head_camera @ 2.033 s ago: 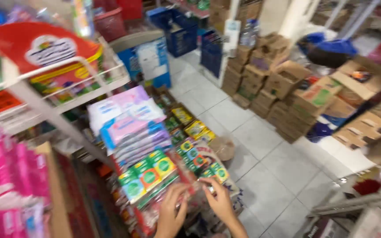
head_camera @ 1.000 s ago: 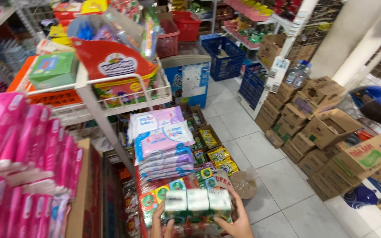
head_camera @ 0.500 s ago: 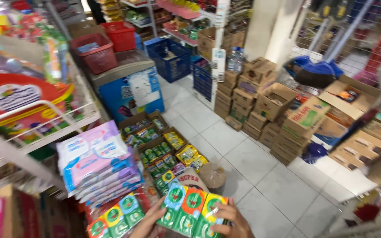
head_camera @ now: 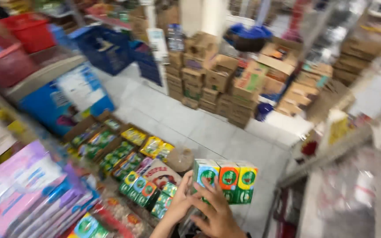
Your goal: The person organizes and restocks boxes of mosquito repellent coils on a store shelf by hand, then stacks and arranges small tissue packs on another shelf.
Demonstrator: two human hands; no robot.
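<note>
Both my hands hold a shrink-wrapped bundle of small boxes (head_camera: 226, 180) with green, orange and yellow faces, low in the middle of the view. My right hand (head_camera: 217, 210) lies over the bundle's front with fingers spread. My left hand (head_camera: 179, 200) grips its left end. To the left, more such packs (head_camera: 140, 188) lie stacked on a low display. The picture is blurred by motion.
Stacks of brown cardboard cartons (head_camera: 219, 77) stand on the white tiled floor (head_camera: 208, 128) ahead. Blue crates (head_camera: 104, 48) and a red basket (head_camera: 29, 28) sit at the back left. Pink and blue soft packs (head_camera: 27, 194) fill the near left. A metal shelf rail (head_camera: 327, 154) runs at the right.
The bundle has moved right and away from the display, still in both hands. The view has swung right toward the cartons and the right-hand shelf.
</note>
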